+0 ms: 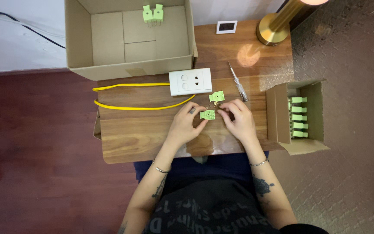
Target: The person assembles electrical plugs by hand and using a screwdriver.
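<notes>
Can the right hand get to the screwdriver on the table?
Probably yes. The screwdriver lies just beyond the right hand on the bare table, with nothing between them. The fingers seem busy with small parts, though.

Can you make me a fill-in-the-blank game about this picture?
1. The left hand pinches a small plastic plug part coloured light ____.
2. The white wall socket plate has a long ____ cable.
3. The slim screwdriver lies on the wooden ____.
4. Two green plugs stand inside the big cardboard ____.

Missing words: green, yellow, table, box.
</notes>
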